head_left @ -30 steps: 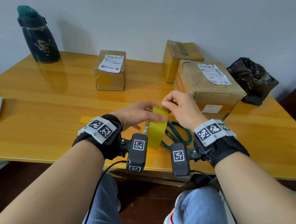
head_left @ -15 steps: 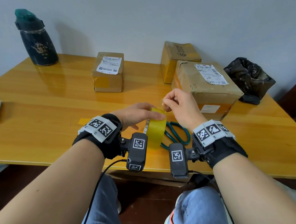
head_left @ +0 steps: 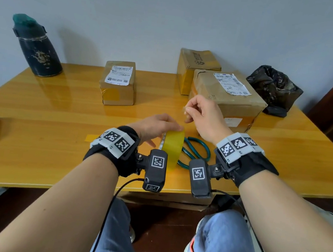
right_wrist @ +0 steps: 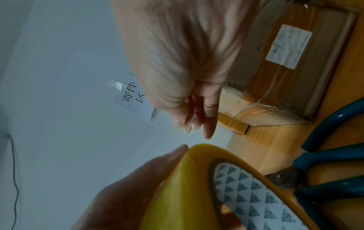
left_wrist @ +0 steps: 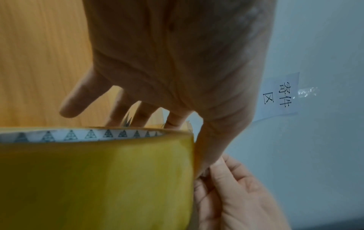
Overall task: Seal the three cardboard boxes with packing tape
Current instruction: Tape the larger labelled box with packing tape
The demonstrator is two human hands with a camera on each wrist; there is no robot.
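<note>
Packing tape roll (head_left: pixel 172 147) held upright on edge at near desk (head_left: pixel 38 134) edge by left hand (head_left: pixel 155 124), thumb on top, fingers on core, steadied for peeling. Teal scissors (head_left: pixel 196 151) lying just beside. Right hand (head_left: pixel 201 115) raised above roll, grip pinching clear tape end (right_wrist: pixel 192 123). Three cardboard boxes (head_left: pixel 227 99) farther back, untaped as yet, judged.

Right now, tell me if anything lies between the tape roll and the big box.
Nothing visible blocks it. The tape roll, held by the left hand, faces the big box across bare table. The scissors lie beside the roll, the right hand above.
</note>
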